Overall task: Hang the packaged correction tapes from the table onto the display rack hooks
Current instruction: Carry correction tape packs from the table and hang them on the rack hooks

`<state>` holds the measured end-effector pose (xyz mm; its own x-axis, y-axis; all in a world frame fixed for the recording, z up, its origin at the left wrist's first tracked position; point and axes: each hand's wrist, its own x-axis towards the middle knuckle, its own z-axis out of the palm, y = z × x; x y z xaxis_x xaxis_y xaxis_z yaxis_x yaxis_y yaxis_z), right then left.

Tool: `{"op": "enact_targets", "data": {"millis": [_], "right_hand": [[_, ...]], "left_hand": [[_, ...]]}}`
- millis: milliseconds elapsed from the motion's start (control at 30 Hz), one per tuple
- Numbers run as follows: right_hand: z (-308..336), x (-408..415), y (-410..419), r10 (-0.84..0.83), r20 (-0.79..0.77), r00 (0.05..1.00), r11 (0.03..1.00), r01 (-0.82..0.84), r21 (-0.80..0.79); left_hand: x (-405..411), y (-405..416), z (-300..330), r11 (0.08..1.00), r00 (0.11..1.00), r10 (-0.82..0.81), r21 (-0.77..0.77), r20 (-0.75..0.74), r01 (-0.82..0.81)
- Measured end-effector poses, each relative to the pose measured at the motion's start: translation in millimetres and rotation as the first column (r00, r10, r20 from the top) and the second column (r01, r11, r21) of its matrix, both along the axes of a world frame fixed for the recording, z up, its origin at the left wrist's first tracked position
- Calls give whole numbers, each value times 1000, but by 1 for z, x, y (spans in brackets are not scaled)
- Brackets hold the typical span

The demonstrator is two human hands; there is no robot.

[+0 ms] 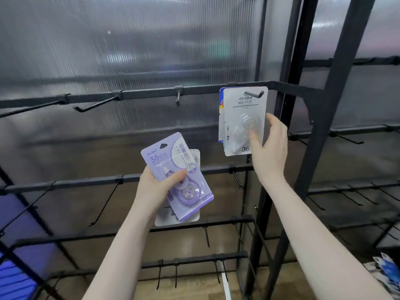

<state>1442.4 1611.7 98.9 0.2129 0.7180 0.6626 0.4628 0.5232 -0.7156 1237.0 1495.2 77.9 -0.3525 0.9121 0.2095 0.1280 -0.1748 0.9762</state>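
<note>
**White pack on hook, purple pack waiting**

Right hand (267, 146) pinches the white pack (243, 122), already threaded on the rightmost hook (254, 94). Left hand (158, 187) grips the purple pack (173, 169) and another behind it, low and left. The empty hook (178, 98) lies up-right of the left hand, the nearer one; purple pack's long axis is tilted.
</note>
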Motion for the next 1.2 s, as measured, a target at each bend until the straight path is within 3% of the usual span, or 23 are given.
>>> {"op": "enact_targets", "data": {"millis": [167, 367, 600, 967, 1200], "right_hand": [[-6, -25, -33, 68, 91, 994, 997, -64, -50], [3, -83, -59, 272, 137, 953, 960, -258, -108], [18, -145, -90, 526, 10, 850, 819, -504, -273], [31, -148, -113, 453, -365, 813, 864, -501, -44], [62, -130, -105, 332, -378, 864, 942, -324, 85]], "left_hand": [[-10, -7, 2, 999, 999, -49, 0, 2, 49], [-38, -23, 3, 994, 993, -112, -8, -26, 112], [-71, -44, 5, 986, 985, -167, -11, -53, 167], [-108, -68, -1, 998, 997, -63, 34, 49, 61], [-126, -75, -2, 998, 992, 38, 46, 119, -43]]}}
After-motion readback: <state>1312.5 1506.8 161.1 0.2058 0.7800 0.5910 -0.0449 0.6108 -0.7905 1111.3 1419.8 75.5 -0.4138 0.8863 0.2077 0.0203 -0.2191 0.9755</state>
